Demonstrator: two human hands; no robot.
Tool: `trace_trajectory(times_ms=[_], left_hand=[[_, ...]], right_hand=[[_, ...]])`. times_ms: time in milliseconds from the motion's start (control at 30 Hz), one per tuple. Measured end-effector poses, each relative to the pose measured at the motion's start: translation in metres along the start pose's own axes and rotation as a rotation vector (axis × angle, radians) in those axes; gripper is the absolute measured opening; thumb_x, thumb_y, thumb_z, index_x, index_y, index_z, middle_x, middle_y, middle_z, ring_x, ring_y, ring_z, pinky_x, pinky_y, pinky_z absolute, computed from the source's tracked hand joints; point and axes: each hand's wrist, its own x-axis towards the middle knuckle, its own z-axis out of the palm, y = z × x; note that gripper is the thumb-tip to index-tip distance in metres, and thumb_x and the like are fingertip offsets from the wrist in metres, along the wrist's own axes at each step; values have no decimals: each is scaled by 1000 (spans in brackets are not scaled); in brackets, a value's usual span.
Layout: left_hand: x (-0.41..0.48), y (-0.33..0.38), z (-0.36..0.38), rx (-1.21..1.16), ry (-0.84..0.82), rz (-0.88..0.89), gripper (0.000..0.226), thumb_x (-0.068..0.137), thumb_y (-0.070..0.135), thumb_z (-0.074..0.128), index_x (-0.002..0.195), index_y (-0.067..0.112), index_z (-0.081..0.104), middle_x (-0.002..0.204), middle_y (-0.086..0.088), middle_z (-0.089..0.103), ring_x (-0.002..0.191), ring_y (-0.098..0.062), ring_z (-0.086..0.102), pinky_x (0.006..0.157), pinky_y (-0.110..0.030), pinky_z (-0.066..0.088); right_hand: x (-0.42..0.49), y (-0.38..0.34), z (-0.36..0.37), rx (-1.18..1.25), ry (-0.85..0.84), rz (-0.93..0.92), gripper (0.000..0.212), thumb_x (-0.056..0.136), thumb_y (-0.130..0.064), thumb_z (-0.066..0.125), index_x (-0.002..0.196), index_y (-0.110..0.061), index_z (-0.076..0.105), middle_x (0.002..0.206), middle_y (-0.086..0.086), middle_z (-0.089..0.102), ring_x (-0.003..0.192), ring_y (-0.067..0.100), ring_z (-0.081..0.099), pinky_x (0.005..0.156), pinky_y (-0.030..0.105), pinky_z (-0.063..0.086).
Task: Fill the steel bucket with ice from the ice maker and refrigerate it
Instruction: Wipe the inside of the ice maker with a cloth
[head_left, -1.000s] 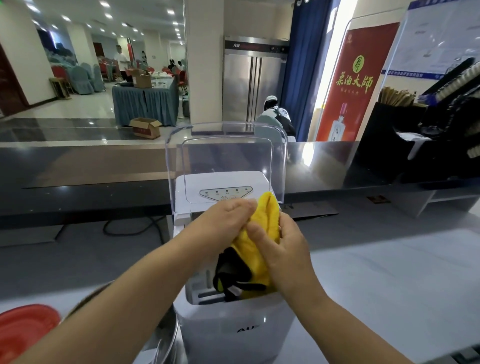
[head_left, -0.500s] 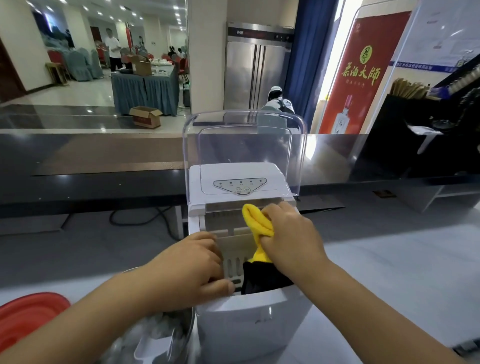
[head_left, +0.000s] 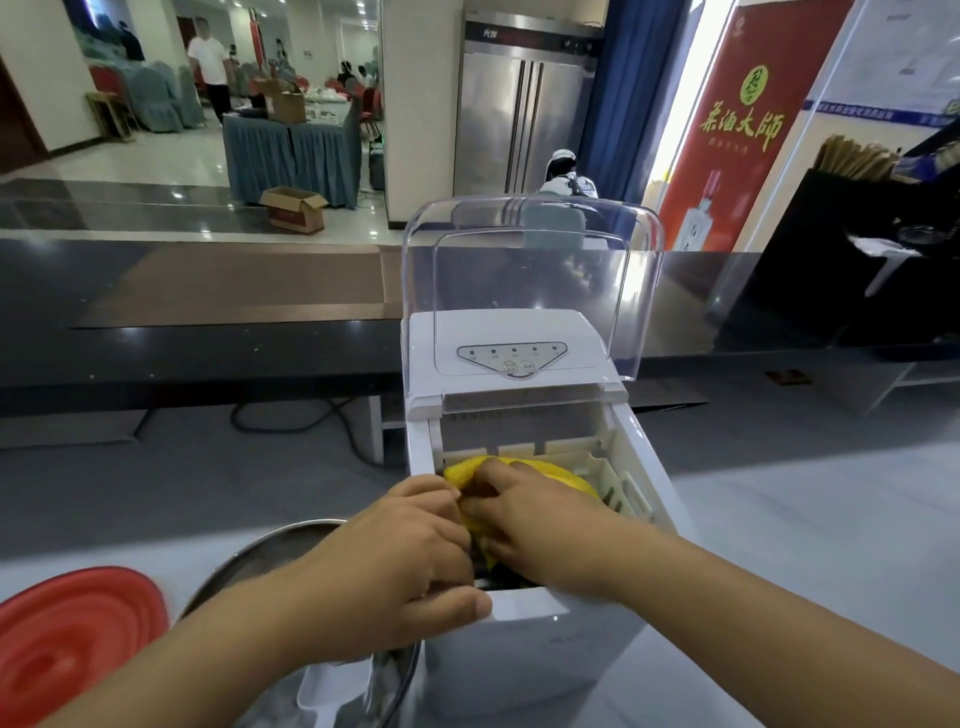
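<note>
Grey counter (head_left: 779, 519), ice maker (head_left: 545, 649); both hands' fingers (head_left: 498, 478) pressed onto yellow cloth (head_left: 561, 475), basket mostly hidden.

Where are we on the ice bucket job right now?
Done: the ice maker's clear lid stands open, and the steel bucket sits beside it with ice and a white scoop inside. In hand: left hand and right hand press a yellow cloth into the ice basket. Left: carrying the bucket to refrigeration.

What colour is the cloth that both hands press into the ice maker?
Yellow; the cloth shows in the head view.
</note>
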Motion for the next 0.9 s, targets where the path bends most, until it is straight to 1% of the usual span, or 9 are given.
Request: trace_trajectory(times_ms=[200, 333, 400, 467, 533, 600, 667, 767, 900], left_hand=[[2, 0, 2, 38, 7, -6, 52, 94, 57, 35, 70, 23, 67, 65, 11, 56, 75, -2, 38, 97, -14, 20], [3, 1, 2, 38, 17, -20, 51, 94, 54, 37, 61, 22, 59, 60, 9, 51, 69, -4, 34, 94, -16, 23], [4, 2, 1, 35, 32, -23, 48, 94, 51, 41, 56, 22, 51, 57, 9, 47, 67, -5, 33, 92, -17, 25], [5, 2, 0, 41, 25, -16, 47, 94, 51, 41, 57, 23, 50, 57, 9, 46, 67, -5, 33, 94, -18, 25], [5, 1, 0, 37, 9, -14, 47, 94, 53, 38, 59, 24, 52, 58, 9, 47, 69, -5, 34, 96, -19, 24], [4, 1, 1, 19, -9, -19, 50, 94, 56, 35, 62, 24, 55, 60, 9, 49, 70, -5, 35, 98, -18, 22], [3, 0, 1, 1, -16, -15, 51, 94, 56, 34, 63, 24, 57, 61, 9, 50, 70, -5, 36, 98, -18, 22], [4, -2, 1, -1, -6, 0, 49, 94, 55, 37, 61, 23, 56, 60, 8, 49, 70, -5, 35, 97, -19, 24], [4, -3, 2, -2, 4, 11, 47, 94, 52, 40, 62, 22, 57, 60, 9, 48, 70, -4, 33, 95, -18, 22]], right_hand=[[-11, 7, -3, -37, -85, 183, 37, 93, -39, 45, 127, -26, 53, 129, -2, 36, 118, 24, 36, 98, 38, 37], [-23, 12, -9, -53, -96, 307, 48, 86, -54, 51, 126, -29, 56, 130, -7, 38, 119, 21, 37, 95, 36, 38], [-23, 10, -13, -118, -80, 349, 41, 84, -46, 56, 121, -28, 59, 127, -4, 41, 113, 23, 43, 90, 36, 43], [-22, 12, -20, -166, -47, 400, 28, 84, -26, 58, 112, -25, 63, 116, 1, 44, 95, 22, 49, 78, 34, 49], [-24, 16, -28, -164, -11, 477, 28, 84, -13, 55, 107, -23, 65, 101, 0, 40, 81, 22, 47, 65, 30, 44], [-26, 19, -36, -152, 55, 519, 29, 84, -10, 51, 106, -21, 66, 93, 0, 38, 80, 24, 49, 63, 27, 39], [-29, 21, -44, -136, 214, 547, 26, 82, -11, 50, 102, -17, 67, 92, 2, 47, 85, 27, 54, 65, 27, 40], [-32, 23, -54, -118, 475, 546, 20, 81, -13, 53, 92, -15, 69, 91, 3, 58, 82, 25, 55, 63, 28, 40], [-21, 17, -36, -161, 294, 494, 15, 87, -17, 49, 97, -13, 60, 103, 5, 55, 94, 25, 55, 68, 28, 39]])
